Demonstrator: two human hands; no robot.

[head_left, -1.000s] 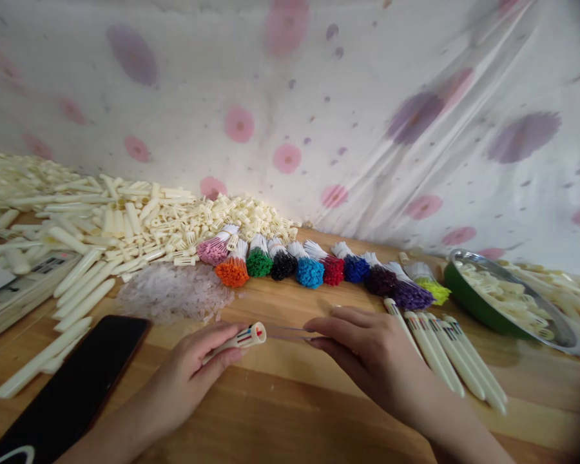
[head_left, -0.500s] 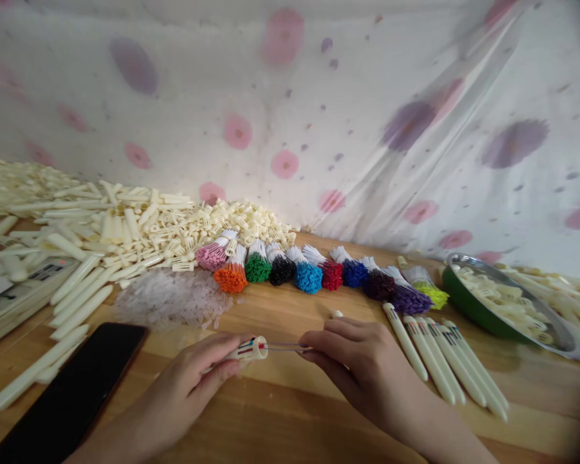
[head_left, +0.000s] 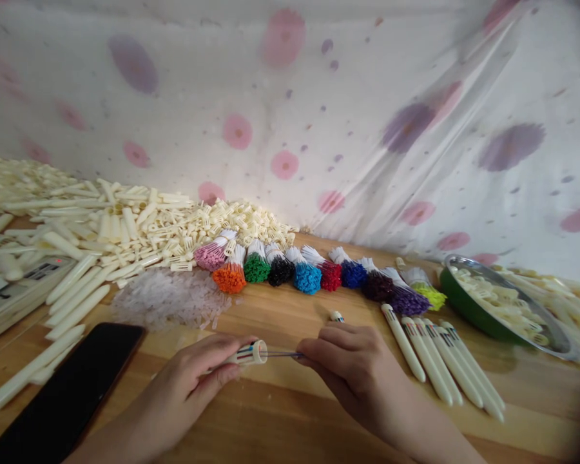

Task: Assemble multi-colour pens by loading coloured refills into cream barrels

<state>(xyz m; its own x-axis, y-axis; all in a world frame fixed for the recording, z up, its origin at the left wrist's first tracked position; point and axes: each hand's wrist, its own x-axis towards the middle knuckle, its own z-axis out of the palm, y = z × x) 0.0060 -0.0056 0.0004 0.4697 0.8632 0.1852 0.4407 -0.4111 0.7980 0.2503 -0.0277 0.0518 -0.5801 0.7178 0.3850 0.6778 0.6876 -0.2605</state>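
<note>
My left hand (head_left: 198,374) is closed around the cream slotted barrel of a multicolour pen (head_left: 250,352), whose slots show coloured slides. The barrel's open mouth faces right. Opposite it, my right hand (head_left: 352,361) pinches thin pen refills (head_left: 283,354), which run straight from the fingertips into that mouth. How many refills there are I cannot tell. Just behind the right hand lies a small cream pen piece (head_left: 337,316) with coloured marks. Several finished-looking cream pens (head_left: 432,361) lie side by side to the right of this hand.
Bundles of refills with coloured ends, such as an orange bundle (head_left: 229,278), form a row across the table. Clear plastic bits (head_left: 169,299) and cream pen parts (head_left: 125,219) are heaped at left. A phone (head_left: 72,386) lies front left; a green bowl (head_left: 478,316) of parts stands right.
The red end seen at the barrel's mouth has gone from sight. My right hand has moved slightly left, towards the barrel, while my left hand stays almost in place.
</note>
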